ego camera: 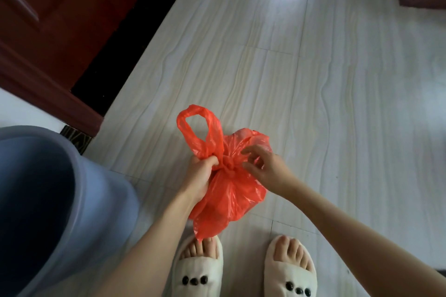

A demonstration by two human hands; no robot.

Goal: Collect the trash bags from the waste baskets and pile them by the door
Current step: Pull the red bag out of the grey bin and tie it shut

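Nearest us, two cream open-toed plush slippers with dark bead trim (198, 270) stand on the pale streaked floor tiles (337, 79), and just above them we hold the thin orange-red plastic trash bag (229, 193) off the floor, its lower tail hanging over the left slipper. Our left hand (199, 176) is curled tight round the gathered neck, just beside the knot, while our right hand (261, 166) pinches at the knot with thumb and forefinger, the other fingers spread loose.

We judge we are tying the bag shut. To do it well, we keep the left grip firm below the knot so the neck cannot slacken, and draw the loose plastic through with the right in a steady pull; the film is thin, crinkled and glossy, and a jerk may stretch or tear it. One loop handle stands up limp beyond the left hand.

To our left sits the round smooth grey-blue plastic waste basket (79, 200), its mouth dark. Beyond it rises the dark reddish-brown wooden door (48, 19), near enough for the pile.
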